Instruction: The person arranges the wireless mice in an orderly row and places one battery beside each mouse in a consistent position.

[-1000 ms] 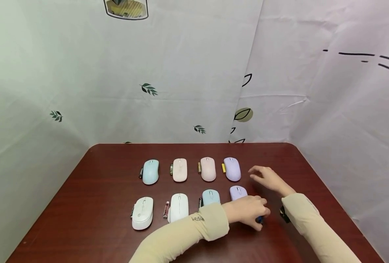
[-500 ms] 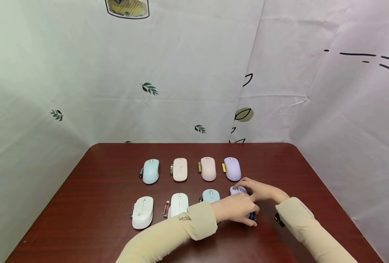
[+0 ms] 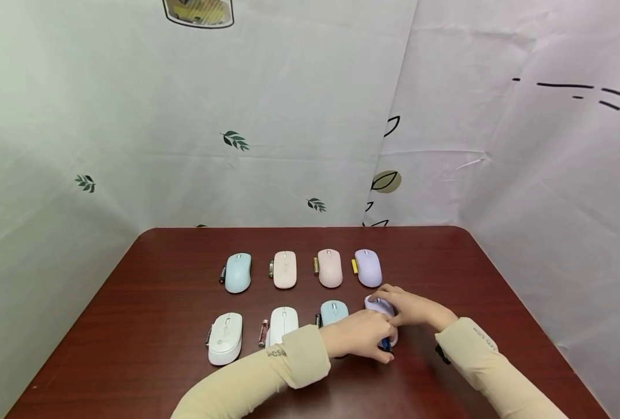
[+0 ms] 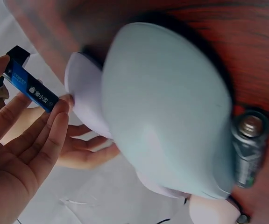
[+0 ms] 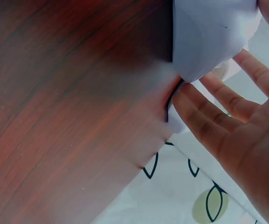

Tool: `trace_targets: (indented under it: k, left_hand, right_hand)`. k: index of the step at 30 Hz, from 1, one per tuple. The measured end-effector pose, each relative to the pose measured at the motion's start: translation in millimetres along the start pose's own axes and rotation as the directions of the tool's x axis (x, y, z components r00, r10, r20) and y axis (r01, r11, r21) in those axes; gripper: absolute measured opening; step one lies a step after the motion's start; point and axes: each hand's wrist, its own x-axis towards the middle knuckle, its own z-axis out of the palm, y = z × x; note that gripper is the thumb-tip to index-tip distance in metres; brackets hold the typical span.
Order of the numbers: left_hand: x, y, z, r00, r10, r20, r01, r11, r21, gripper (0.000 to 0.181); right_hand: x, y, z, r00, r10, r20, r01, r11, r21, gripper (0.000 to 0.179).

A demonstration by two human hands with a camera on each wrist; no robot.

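Observation:
Between thumb and fingertips my left hand (image 3: pixel 359 334) pinches a blue battery (image 4: pixel 31 88) with white lettering, held at the near side of the front purple mouse (image 3: pixel 375 304). My right hand (image 3: pixel 412 307) grips that mouse, its thumb on one side and fingers on the other. In the right wrist view the purple mouse (image 5: pixel 214 35) fills the space between thumb and fingers. A light blue mouse (image 4: pixel 167 107) lies just left of it, partly hidden by my left hand in the head view. A dark battery (image 4: pixel 247 156) lies beside the light blue mouse.
Two white mice (image 3: pixel 225 337) continue the front row leftward, a red battery (image 3: pixel 263 333) between them. Behind are a light blue mouse (image 3: pixel 238 273), two pink mice (image 3: pixel 330 269) and a purple mouse (image 3: pixel 368 269), each with a battery at its left. Fabric hangs behind the table.
My right hand has moved left and nearer, from beside the mice onto the front purple mouse. My left hand has shifted left with the blue battery.

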Motion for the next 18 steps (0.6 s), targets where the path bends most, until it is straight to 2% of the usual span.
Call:
trace_targets:
  k: [7,13,18]
  left_hand:
    - [-13.7,-10.3,-4.5,0.999,-0.036,-0.007,0.037,0.998,0.058,0.023]
    - [-25.5,-21.8,-9.8,0.995,-0.101,0.000,0.101,0.994,0.039,0.021]
    - [-29.3,-32.9,-9.6,0.983,-0.183,0.023,0.183,0.983,-0.020,0.023]
  right_hand:
    - [-1.5,2,1,1.000,-0.021,-0.018,0.021,1.000,0.021,0.053]
    - [-2.0,2,-1,1.000,-0.011,0.007,0.011,0.999,0.034,0.055]
    - [-4.1,1,-6,0.999,-0.009,0.041,0.007,0.999,0.045,0.057]
